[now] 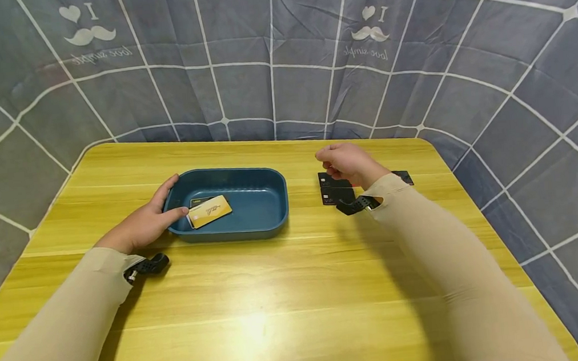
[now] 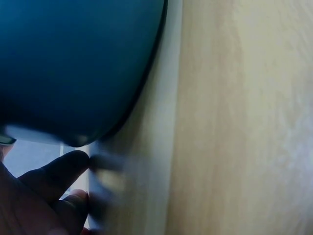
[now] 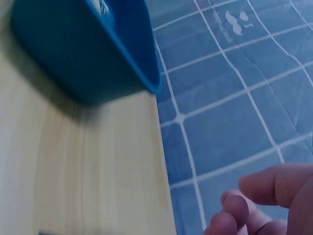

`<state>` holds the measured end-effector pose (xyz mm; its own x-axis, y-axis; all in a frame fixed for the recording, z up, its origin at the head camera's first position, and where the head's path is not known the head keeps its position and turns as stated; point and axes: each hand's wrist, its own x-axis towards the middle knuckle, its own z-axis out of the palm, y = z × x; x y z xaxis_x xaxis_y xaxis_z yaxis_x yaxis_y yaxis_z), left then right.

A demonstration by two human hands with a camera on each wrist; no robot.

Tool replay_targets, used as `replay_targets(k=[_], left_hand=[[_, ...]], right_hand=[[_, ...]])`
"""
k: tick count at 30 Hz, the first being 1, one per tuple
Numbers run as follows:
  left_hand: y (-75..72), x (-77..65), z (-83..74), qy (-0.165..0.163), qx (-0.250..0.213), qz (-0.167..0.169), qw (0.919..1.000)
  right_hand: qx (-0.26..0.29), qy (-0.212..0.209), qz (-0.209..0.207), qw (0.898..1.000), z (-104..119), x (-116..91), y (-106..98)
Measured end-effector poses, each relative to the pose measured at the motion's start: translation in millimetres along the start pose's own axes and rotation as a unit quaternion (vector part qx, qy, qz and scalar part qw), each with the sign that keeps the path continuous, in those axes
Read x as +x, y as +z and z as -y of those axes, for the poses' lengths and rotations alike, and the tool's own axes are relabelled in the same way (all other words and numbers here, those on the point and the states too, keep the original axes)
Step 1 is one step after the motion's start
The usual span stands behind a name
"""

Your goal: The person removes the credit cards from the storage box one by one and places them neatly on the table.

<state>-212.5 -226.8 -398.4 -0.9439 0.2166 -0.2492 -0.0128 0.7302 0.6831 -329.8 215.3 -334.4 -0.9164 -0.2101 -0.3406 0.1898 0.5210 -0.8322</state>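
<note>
At the left end of a dark blue plastic basin [image 1: 231, 232], my left hand [image 1: 143, 223] grips the wall, thumb over the rim and fingers along the outside. The left wrist view shows these fingers [image 2: 58, 176] by the outer wall. Inside the basin lies a gold card [image 1: 210, 211], partly covering a black card [image 1: 197, 202]. My right hand [image 1: 350, 163] hovers over black VIP cards [image 1: 337, 195] on the table, its fingers loosely bent. In the right wrist view no object shows between its thumb [image 3: 264, 186] and fingers.
Another black card [image 1: 403, 178] lies just right of the right wrist, partly hidden by it. The yellow wood-grain table [image 1: 258, 298] ends close behind the basin. A grey checked curtain [image 1: 245, 87] hangs around its back and sides.
</note>
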Motion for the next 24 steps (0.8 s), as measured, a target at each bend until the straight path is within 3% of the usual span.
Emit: replay_targets(k=[6,15,24], left_hand=[[-0.6,-1.2,-0.6,0.003,0.003,-0.001,1.0000],[-2.3,-3.7,0.2,0.003,0.000,-0.001,1.0000],[-2.2,-2.9,0.9,0.000,-0.004,-0.002,1.0000]], right_hand=[[0.019,0.007,0.000,1.000,23.4,7.8,22.5],[0.044,-0.025,0.055,0.997,53.7,10.0,69.0],[-0.003,-0.084,0.125,0.989,73.2,13.2,114.1]])
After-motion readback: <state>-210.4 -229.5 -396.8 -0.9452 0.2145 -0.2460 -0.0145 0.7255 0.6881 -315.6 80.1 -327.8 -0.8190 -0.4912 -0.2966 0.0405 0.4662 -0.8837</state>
